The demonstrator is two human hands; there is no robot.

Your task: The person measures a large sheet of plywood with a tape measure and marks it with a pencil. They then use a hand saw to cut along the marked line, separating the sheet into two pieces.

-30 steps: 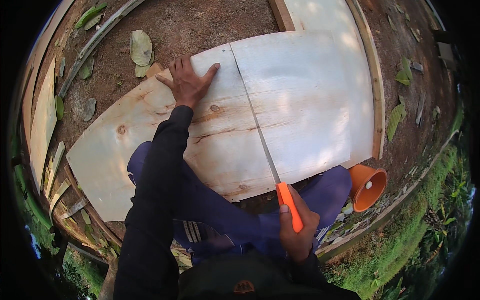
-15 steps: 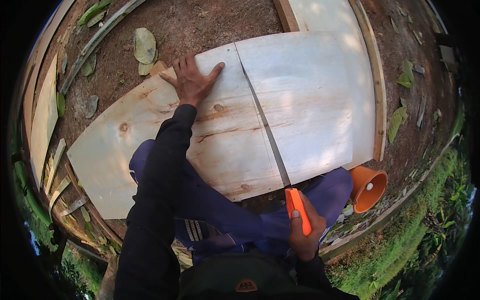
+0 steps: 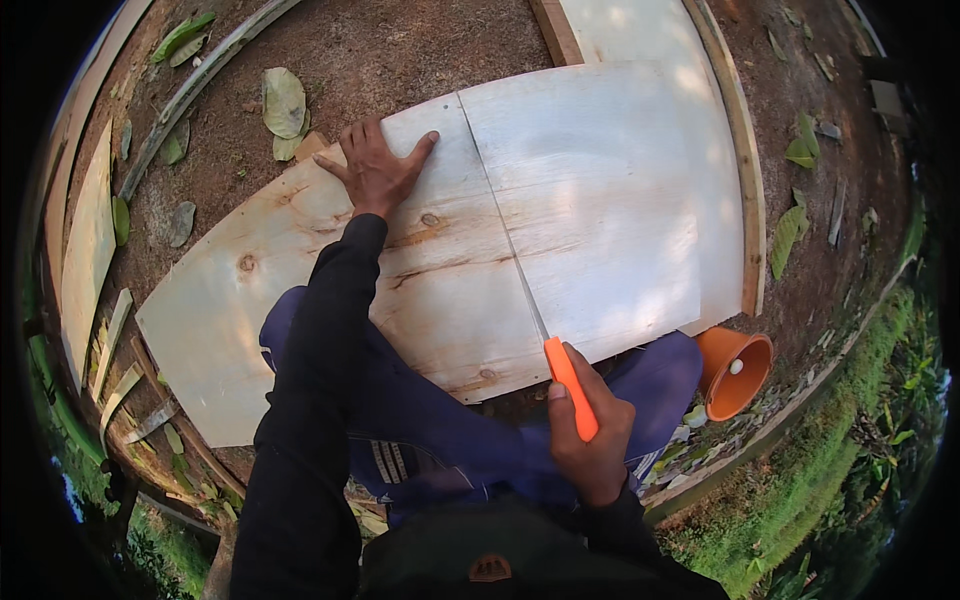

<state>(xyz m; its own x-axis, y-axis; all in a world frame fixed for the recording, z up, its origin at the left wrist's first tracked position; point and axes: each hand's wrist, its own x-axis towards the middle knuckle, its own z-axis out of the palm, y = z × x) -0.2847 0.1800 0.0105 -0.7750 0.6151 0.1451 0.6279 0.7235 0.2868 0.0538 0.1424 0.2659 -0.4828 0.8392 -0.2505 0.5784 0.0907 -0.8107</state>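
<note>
A pale plywood sheet (image 3: 330,260) with knots and brown streaks lies across my lap. On its far left part my left hand (image 3: 378,170) rests with the fingers spread, pressing on the wood. My right hand (image 3: 592,425) is wrapped round the orange handle of a handsaw (image 3: 572,388). The saw's narrow grey blade runs up and away along a line across the sheet, its far end near the far edge. The handle now lies over the sheet's near edge. Whether the teeth are sunk into the wood, I cannot tell.
A wooden frame rail (image 3: 745,180) edges another pale board at the right. By my right knee an orange bucket (image 3: 738,375) lies tipped, with a small white round thing in it. Dry leaves (image 3: 284,103) and wood strips (image 3: 118,395) are scattered on the brown ground.
My right hand has pushed the saw forward and slightly left, and its blade now appears thinner, more edge-on. My left hand stays on the sheet; the whole view has shifted slightly.
</note>
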